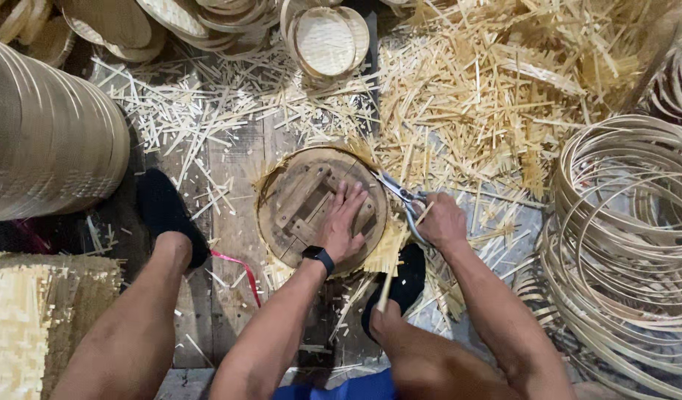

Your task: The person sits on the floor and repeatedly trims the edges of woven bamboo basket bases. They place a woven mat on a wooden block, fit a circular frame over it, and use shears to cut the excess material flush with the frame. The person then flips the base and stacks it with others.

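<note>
Head view shows our left hand (341,222) flat on the round wooden form (318,207) on the floor, right hand (438,219) closed on scissors (400,196) trimming the woven bamboo mat (385,248); next we should turn it.

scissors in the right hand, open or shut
Open: the scissors in the right hand show two blades parted at the rim of the round wooden template, which the left hand presses flat.
</note>
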